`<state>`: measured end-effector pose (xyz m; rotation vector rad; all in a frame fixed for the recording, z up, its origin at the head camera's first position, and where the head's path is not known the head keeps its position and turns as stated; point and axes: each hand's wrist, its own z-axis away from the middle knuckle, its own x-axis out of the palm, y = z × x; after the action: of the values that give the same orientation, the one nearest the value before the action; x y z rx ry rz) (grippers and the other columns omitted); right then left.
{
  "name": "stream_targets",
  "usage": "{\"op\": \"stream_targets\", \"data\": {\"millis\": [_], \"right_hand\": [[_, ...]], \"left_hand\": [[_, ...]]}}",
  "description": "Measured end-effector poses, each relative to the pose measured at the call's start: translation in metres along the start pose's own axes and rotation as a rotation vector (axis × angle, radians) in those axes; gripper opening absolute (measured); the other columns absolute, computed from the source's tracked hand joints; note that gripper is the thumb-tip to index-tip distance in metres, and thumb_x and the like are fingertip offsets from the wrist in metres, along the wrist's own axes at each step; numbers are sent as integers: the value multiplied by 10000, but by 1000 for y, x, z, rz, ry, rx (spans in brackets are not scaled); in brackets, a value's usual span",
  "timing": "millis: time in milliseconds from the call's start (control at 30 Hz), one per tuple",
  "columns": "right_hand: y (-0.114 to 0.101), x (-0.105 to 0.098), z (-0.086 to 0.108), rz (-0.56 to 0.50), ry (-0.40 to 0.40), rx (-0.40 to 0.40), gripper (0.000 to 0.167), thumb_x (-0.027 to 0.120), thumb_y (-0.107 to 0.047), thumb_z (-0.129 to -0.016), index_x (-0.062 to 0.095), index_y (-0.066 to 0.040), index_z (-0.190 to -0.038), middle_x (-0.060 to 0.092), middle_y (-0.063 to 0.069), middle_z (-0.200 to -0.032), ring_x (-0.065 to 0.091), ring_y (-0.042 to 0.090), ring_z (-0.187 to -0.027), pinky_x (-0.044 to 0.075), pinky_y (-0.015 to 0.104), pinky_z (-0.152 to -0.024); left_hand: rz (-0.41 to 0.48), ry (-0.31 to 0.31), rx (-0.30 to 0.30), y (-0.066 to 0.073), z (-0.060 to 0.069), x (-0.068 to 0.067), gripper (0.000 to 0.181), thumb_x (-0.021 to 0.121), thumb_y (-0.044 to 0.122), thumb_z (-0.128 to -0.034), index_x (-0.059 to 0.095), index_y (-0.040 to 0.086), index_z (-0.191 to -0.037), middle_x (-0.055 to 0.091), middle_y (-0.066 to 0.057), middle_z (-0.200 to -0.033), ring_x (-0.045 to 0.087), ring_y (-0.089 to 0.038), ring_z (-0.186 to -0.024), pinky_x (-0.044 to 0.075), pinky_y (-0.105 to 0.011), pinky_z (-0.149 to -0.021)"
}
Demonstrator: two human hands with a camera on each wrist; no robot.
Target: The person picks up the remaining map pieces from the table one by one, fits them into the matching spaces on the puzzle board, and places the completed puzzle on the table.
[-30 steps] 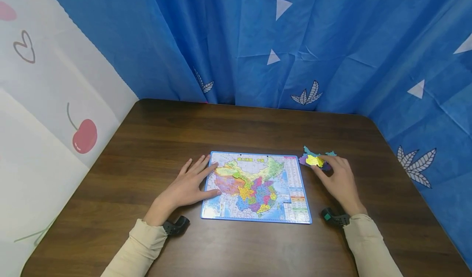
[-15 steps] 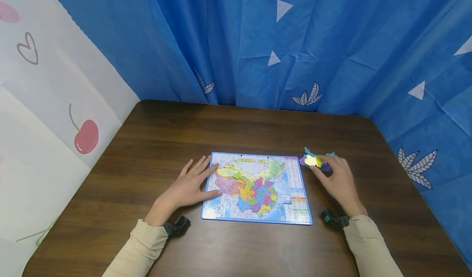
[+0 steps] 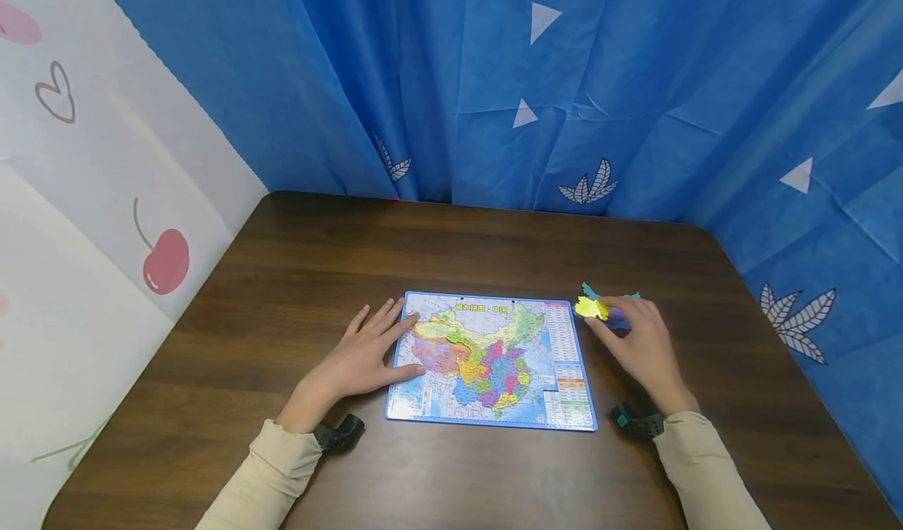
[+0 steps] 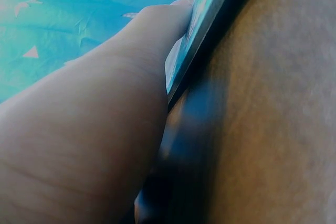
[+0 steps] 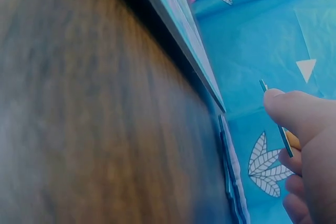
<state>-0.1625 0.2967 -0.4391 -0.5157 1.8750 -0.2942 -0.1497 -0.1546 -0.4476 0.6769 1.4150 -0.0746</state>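
A map puzzle board (image 3: 437, 404) of China with a blue rim lies flat on the table. My left hand (image 3: 349, 365) rests on its left edge, fingers spread. In the left wrist view the thumb touches the board's surface (image 4: 195, 30). Right of the board, my right hand (image 3: 647, 350) pinches a yellow puzzle piece (image 3: 589, 308) between thumb and fingers. Seen from the right wrist, this thin piece (image 5: 284, 139) is held up off the stack of pieces (image 5: 233, 177). Purple (image 3: 618, 320) and teal (image 3: 589, 289) puzzle pieces lie below, partly covered by the hand.
The brown wooden table (image 3: 437, 248) extends around the board. Behind it hangs a blue curtain (image 3: 458, 83) with white triangles and leaves, and a white printed cloth (image 3: 92, 279) is at the left. Black bands (image 3: 342, 433) are on both wrists.
The yellow piece has moved slightly left in my right hand and come up off the stack, with the hand shifting along. My left hand stays in place on the board.
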Motion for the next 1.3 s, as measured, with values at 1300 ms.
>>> {"op": "stream_targets", "data": {"millis": [1300], "right_hand": [[-33, -3, -5, -27, 0, -110, 485, 858, -253, -857, 705, -64, -1276, 682, 175, -1263, 575, 369, -1190, 514, 657, -962]], "left_hand": [[4, -14, -9, -2, 0, 1, 938, 620, 736, -879, 351, 234, -1623, 150, -77, -1732, 119, -301, -1607, 30, -610, -1269]]}}
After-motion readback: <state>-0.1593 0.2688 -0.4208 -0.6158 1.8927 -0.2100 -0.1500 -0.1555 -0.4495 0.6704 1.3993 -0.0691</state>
